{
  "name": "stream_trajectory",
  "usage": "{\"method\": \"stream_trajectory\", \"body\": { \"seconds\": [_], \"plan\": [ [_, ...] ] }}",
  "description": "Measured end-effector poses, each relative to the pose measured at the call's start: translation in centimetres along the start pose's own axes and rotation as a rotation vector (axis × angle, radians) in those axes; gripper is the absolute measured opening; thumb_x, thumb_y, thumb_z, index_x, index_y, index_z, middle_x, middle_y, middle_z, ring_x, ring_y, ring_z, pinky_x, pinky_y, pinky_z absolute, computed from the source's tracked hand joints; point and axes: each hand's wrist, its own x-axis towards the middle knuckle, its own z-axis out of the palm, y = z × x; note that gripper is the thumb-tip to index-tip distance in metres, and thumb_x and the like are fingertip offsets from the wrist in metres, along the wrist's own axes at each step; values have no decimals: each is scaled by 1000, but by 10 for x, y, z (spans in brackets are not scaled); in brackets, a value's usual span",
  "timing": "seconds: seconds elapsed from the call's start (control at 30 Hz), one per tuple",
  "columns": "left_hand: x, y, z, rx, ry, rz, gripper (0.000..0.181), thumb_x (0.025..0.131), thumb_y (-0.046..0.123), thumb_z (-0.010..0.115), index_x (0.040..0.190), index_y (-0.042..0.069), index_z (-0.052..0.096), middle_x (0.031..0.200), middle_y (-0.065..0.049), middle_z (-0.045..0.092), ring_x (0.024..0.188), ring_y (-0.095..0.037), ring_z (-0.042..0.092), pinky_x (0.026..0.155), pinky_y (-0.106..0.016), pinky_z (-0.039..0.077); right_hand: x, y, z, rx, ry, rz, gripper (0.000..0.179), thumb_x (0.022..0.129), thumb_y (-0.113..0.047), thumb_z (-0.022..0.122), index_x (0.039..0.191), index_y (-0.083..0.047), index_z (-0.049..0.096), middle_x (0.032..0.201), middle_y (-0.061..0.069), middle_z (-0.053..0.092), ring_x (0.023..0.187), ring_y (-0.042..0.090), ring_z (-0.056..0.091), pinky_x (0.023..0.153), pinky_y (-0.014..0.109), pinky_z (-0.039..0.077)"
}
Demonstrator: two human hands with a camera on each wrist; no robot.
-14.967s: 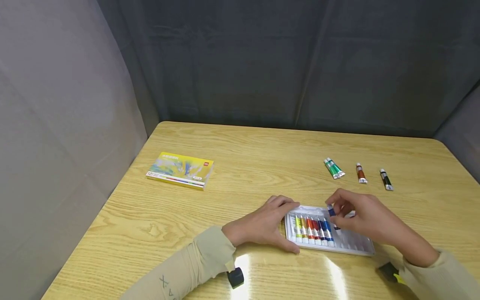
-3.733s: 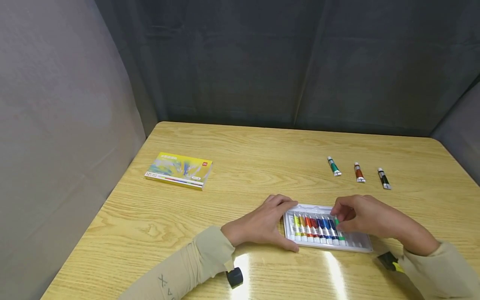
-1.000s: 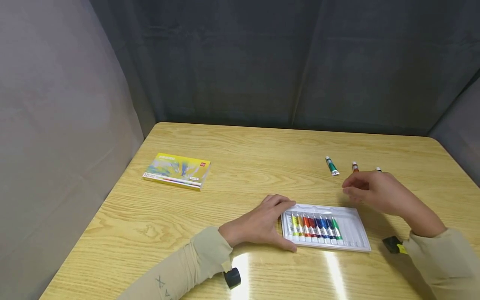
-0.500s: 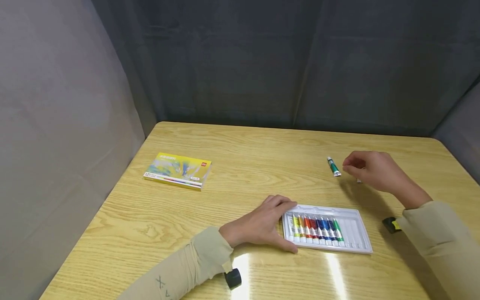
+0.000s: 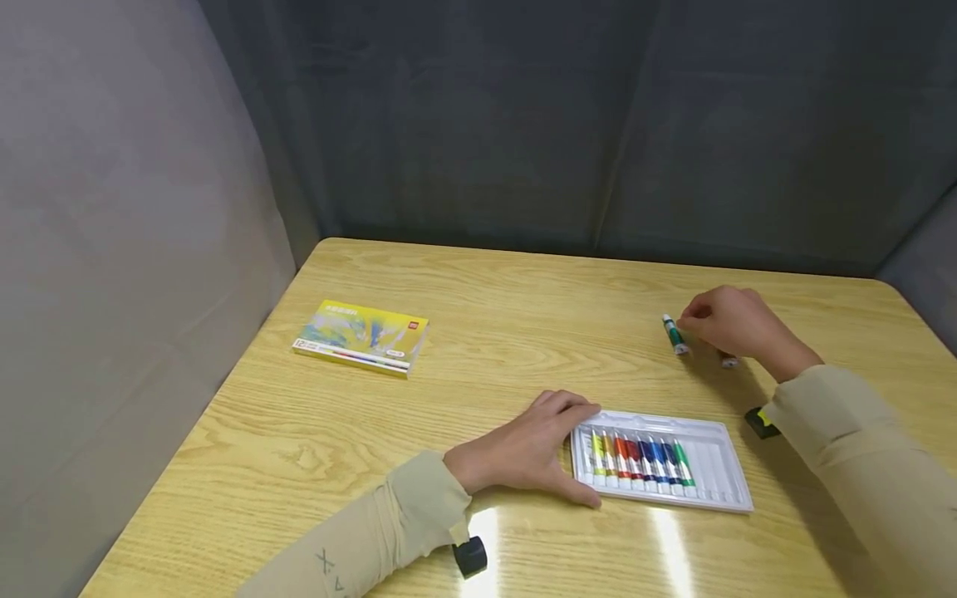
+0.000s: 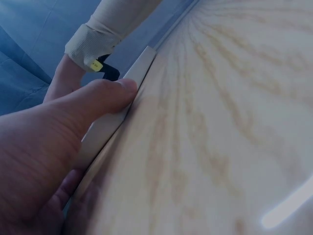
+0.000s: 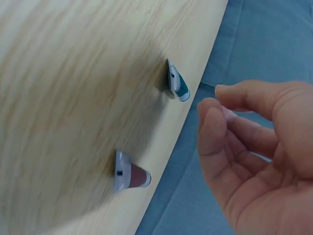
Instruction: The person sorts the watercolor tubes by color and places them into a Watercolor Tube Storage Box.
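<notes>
At the left end of a white plastic tray (image 5: 714,465), my left hand (image 5: 527,448) grips with thumb on the near side and fingers on the far side. Several paint tubes (image 5: 645,465), yellow through red and blue to light green, lie in its left slots. My right hand (image 5: 736,325) hovers beside a dark green paint tube (image 5: 674,335) on the table. The right wrist view shows its thumb and fingers (image 7: 211,129) loosely bent, holding nothing, apart from the green tube (image 7: 179,87). A brown tube (image 5: 728,360) is mostly hidden under that hand; the black tube is not visible.
A yellow paint box (image 5: 362,339) with a printed picture lies at the left on the wooden table (image 5: 486,332). Dark cloth (image 5: 463,124) hangs behind the table's far edge, pale cloth at the left. Black wrist devices (image 5: 469,556) sit under both sleeves.
Two tubes, dark blue and light green, have entered the tray's slots since the earliest frame. My right hand has since moved from the tray to the dark green tube. The left hand stays put.
</notes>
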Motion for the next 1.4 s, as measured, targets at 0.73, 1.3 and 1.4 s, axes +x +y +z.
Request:
{"method": "stream_trajectory", "body": {
  "seconds": [0.73, 1.3, 1.4],
  "plan": [
    [6, 4, 6, 25, 7, 18, 110, 76, 65, 82, 162, 15, 34, 159, -1, 41, 144, -15, 38, 122, -25, 37, 16, 6, 9, 44, -125, 53, 24, 93, -27, 69, 95, -3, 73, 75, 8, 65, 61, 20, 55, 49, 37, 49],
    [6, 3, 7, 27, 7, 21, 110, 77, 66, 82, 162, 16, 33, 160, -2, 40, 146, -16, 38, 123, -27, 38, 7, -6, 6, 73, -74, 37, 24, 95, -25, 67, 98, -2, 65, 75, 6, 72, 65, 18, 59, 54, 33, 45],
    [6, 2, 7, 27, 6, 19, 110, 77, 66, 82, 162, 16, 33, 160, -2, 41, 145, -16, 38, 122, -27, 38, 6, -6, 5, 75, -65, 21, 23, 94, -25, 68, 97, -3, 66, 78, 6, 70, 69, 18, 56, 57, 33, 43]
  ]
}}
